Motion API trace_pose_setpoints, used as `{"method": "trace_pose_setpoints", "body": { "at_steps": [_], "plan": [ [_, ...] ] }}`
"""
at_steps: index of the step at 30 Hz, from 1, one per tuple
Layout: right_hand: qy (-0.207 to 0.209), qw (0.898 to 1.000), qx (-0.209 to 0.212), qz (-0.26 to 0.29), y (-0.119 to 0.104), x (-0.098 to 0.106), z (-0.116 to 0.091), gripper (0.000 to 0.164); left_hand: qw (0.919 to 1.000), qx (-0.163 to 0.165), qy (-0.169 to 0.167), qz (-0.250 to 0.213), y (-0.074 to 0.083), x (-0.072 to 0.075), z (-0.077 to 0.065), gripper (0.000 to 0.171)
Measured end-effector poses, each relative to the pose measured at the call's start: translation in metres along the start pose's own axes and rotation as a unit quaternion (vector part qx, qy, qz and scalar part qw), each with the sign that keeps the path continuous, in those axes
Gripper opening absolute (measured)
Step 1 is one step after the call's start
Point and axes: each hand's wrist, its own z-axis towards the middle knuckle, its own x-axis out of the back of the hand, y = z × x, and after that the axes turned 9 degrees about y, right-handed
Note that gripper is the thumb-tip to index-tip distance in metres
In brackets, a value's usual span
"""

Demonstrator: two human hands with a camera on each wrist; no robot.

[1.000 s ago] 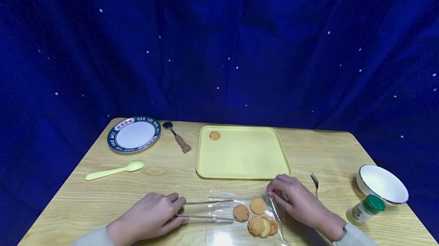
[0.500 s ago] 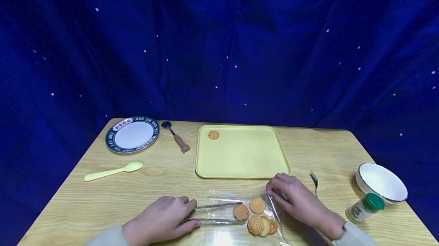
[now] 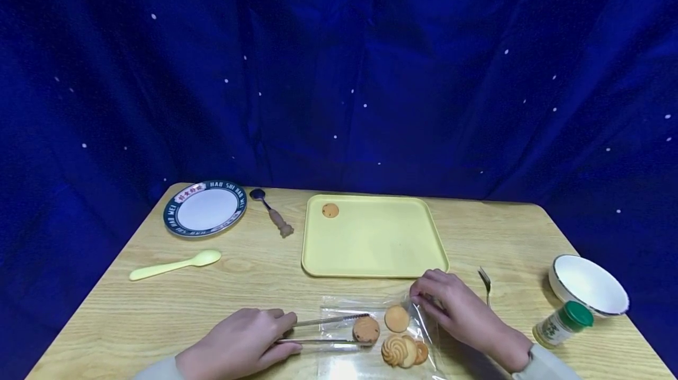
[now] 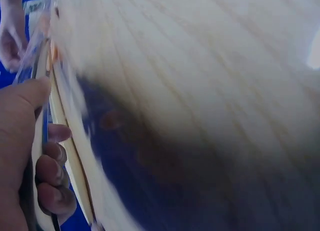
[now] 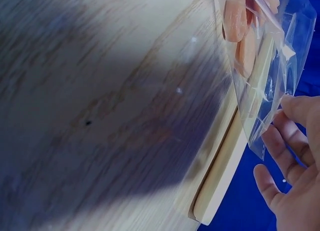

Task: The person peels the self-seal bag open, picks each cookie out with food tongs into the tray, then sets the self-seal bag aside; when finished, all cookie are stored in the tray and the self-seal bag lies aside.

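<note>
A deep blue cloth [image 3: 339, 74] with pale dots hangs in folds beyond both hands, behind a wood-grain table [image 3: 254, 286]. A smooth, pale-yellow tray [image 3: 378, 245] with rounded corners lies just ahead, between them. Below it sits a clear, crinkled plastic bag [image 3: 371, 363]; the right hand [image 3: 455, 309] pinches its far corner, other fingers loosely bent. Far ahead of the left hand [image 3: 249, 339], a round plate [image 3: 206, 209] has a dark rim lettered "HAO SHI HAO WEI". Right of the right hand stands a white, dark-rimmed bowl [image 3: 590, 283].

The left hand's fingers curl round slim metal tongs [image 3: 323, 342], whose spread arms straddle 1 speckled cookie [image 3: 365, 330] in the bag. Ahead of that hand lie a pale-yellow spoon [image 3: 177, 265] and a dark spoon [image 3: 279, 221] with a brown handle. Beside the right wrist, a green-capped jar [image 3: 561, 324] leans, its label too small to read; a metal fork [image 3: 484, 281] is nearer. Smallest are 4 other cookies [image 3: 394, 349] in the bag, 1 swirled, and 1 speckled cookie on the tray.
</note>
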Motion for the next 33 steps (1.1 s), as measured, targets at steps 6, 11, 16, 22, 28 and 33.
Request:
{"method": "trace_pose_setpoints", "body": {
  "at_steps": [6, 11, 16, 22, 28, 33],
  "plan": [
    [0.005, 1.000, 0.012, 0.012, 0.001, -0.001, 0.000, 0.018, 0.9992, 0.017, 0.037, 0.003, -0.020, 0.015, -0.020, 0.027],
    [0.008, 1.000, 0.014, 0.010, 0.002, -0.002, 0.002, 0.019, 0.9933, 0.018, 0.100, 0.054, -0.047, 0.029, -0.035, 0.025],
    [0.010, 1.000, 0.018, 0.011, 0.002, -0.002, 0.003, 0.023, 0.9856, 0.056, 0.142, 0.072, -0.070, 0.038, -0.038, 0.023],
    [0.016, 1.000, 0.019, 0.010, -0.001, -0.002, 0.002, 0.022, 0.9760, 0.152, 0.139, 0.072, -0.073, 0.043, -0.009, 0.027],
    [0.004, 1.000, 0.010, -0.006, -0.003, -0.004, 0.000, 0.025, 0.9724, 0.206, 0.086, 0.070, -0.056, 0.036, 0.048, 0.028],
    [0.001, 1.000, 0.014, -0.008, -0.002, -0.003, 0.001, 0.026, 0.9689, 0.230, 0.057, 0.070, -0.044, 0.018, 0.103, 0.042]
  ]
}}
